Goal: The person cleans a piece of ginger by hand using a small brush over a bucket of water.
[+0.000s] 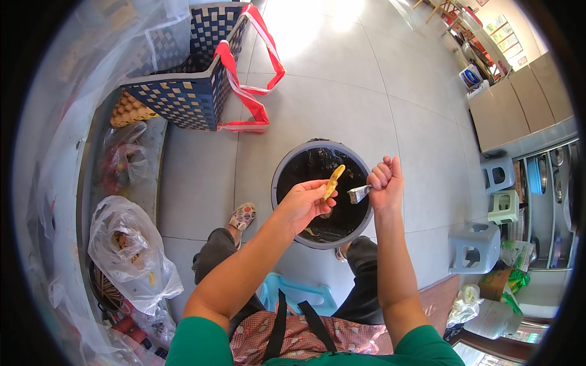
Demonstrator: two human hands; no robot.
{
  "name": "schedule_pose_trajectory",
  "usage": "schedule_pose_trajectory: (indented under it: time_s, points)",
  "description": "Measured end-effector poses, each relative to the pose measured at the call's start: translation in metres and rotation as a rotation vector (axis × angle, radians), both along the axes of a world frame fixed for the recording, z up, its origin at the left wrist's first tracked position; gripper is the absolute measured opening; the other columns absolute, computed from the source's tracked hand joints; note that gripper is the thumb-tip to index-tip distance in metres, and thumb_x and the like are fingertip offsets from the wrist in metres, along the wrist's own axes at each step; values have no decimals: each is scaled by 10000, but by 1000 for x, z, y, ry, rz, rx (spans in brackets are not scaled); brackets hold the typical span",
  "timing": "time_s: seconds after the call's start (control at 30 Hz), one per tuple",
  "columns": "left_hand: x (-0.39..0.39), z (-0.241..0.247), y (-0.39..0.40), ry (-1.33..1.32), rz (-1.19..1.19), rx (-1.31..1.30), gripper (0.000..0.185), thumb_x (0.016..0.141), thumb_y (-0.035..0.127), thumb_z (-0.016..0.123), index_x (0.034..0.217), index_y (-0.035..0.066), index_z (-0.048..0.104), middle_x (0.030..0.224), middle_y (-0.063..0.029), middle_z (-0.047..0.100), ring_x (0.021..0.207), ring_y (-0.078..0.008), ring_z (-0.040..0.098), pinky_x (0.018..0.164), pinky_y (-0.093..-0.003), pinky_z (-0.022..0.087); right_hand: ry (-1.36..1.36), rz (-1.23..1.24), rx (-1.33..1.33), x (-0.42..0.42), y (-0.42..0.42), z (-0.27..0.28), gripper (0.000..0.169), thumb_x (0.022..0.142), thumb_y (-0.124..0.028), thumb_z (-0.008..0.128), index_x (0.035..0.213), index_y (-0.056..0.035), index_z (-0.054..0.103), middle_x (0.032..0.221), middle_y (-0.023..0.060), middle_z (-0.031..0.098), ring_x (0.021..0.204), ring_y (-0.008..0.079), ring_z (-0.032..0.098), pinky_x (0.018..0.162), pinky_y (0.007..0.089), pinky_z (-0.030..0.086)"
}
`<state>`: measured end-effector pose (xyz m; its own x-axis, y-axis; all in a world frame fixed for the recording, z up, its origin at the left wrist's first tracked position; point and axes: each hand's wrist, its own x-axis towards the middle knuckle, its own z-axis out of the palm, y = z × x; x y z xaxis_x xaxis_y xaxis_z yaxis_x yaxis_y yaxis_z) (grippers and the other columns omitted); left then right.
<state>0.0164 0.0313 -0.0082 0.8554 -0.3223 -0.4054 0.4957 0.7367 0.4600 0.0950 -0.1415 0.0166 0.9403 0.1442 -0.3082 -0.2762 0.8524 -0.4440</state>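
My left hand (311,201) holds a thin, knobbly yellow piece of food (334,182), maybe a peeled root, between thumb and fingers. To its right, my right hand (385,183) is closed around the handle of a metal kitchen tool (359,194), whose wide end points toward the left hand; its exact kind I cannot tell. The two do not touch. Both hands are above a round grey bin (275,183) lined with a black plastic bag (297,171). Some scraps lie inside the bin, low down, partly hidden by my left hand.
A blue woven basket (183,103) with red handles stands at upper left. Below it, a low shelf holds egg trays (130,110) and a clear plastic bag (130,247). Plastic stools (476,247) line the right side. A light blue stool (297,293) is beneath me, between my legs.
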Motion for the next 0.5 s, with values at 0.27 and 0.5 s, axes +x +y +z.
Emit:
schedule_pose_trajectory:
  time_s: [0.27, 0.5]
  points:
    - [-1, 9, -8, -86, -3, 201, 235, 809, 50, 462, 1031, -23, 489, 857, -65, 551, 658, -100, 501, 580, -204, 418, 11, -11, 37, 12, 7, 11, 237, 850, -259, 441, 730, -54, 440, 467, -53, 211, 356, 53, 152, 308, 203, 149]
    - [-1, 9, -18, -184, 21, 361, 257, 766, 6, 512, 1016, -50, 496, 790, -55, 547, 606, -71, 478, 536, -172, 401, -48, 64, -176, 10, 17, 12, 254, 856, -280, 429, 714, -70, 442, 459, -63, 202, 359, 44, 145, 313, 198, 135]
